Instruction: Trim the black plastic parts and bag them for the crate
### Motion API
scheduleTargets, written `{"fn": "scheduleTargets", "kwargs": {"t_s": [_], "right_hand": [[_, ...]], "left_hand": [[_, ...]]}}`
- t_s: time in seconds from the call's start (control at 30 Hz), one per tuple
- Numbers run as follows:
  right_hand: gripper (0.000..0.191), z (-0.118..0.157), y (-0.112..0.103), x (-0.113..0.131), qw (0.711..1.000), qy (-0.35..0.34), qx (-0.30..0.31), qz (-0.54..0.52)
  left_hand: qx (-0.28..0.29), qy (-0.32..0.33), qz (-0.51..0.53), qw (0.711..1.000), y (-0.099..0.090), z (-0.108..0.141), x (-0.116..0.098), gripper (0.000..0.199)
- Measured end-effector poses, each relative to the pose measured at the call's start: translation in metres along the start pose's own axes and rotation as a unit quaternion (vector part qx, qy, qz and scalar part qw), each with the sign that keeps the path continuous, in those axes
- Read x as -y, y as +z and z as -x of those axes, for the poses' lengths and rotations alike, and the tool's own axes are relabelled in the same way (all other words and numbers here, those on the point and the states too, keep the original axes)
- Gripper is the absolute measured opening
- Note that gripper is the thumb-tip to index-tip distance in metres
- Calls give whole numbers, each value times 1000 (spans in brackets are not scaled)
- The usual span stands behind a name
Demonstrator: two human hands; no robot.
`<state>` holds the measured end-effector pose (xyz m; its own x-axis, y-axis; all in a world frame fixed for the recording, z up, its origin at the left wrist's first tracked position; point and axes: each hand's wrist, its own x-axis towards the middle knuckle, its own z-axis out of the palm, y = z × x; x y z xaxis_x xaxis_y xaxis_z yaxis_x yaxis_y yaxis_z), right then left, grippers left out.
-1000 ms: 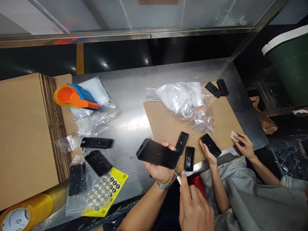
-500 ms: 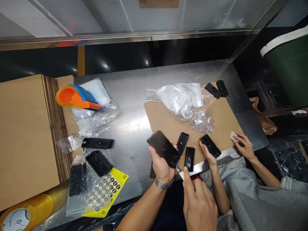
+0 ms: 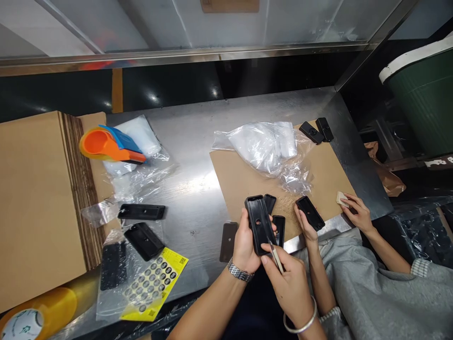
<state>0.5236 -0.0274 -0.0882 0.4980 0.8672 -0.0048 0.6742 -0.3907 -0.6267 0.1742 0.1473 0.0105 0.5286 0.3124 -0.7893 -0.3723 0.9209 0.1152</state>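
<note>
My left hand (image 3: 245,248), with a metal watch at the wrist, is closed round a black plastic case (image 3: 257,211). The case's hollow inside faces up and shows a small round hole. My right hand (image 3: 288,278) pinches a small knife (image 3: 277,260) with a pale handle, its thin metal tip at the case's lower right edge. Behind the held case lie two more black cases, one upper (image 3: 270,202) and one lower (image 3: 279,230), both partly hidden. A flat dark plate (image 3: 228,242) lies left of my left hand.
On the right a co-worker's hands hold another black case (image 3: 310,213) and a white pad (image 3: 341,198). Clear plastic bags (image 3: 262,146) lie on a cardboard sheet (image 3: 332,174). To the left are an orange tape dispenser (image 3: 101,144), stacked cardboard (image 3: 31,203) and a yellow sticker sheet (image 3: 170,285).
My left hand has turned the case from its outer face to its hollow side and moved slightly right. My right hand has come up, bringing the knife to the case's lower right edge.
</note>
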Motion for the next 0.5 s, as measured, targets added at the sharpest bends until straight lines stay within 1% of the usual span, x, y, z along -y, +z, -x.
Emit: {"fn": "scheduleTargets", "kwargs": {"t_s": [0.07, 0.17, 0.3, 0.4, 0.5], "right_hand": [[23, -1, -1, 2, 1000, 8, -7, -13], [23, -4, -2, 3, 999, 15, -17, -23], [24, -6, -2, 7, 999, 27, -20, -33], [21, -8, -2, 15, 997, 49, -27, -49], [16, -11, -5, 30, 989, 101, -44, -96]], "left_hand": [[-14, -16, -25, 999, 0, 0, 3, 61], [-57, -33, -60, 996, 2, -1, 6, 64], [-82, -41, -50, 995, 10, -1, 8, 62], [-74, -51, -27, 996, 14, -4, 8, 59], [-49, -67, 5, 997, 13, -11, 8, 58]]}}
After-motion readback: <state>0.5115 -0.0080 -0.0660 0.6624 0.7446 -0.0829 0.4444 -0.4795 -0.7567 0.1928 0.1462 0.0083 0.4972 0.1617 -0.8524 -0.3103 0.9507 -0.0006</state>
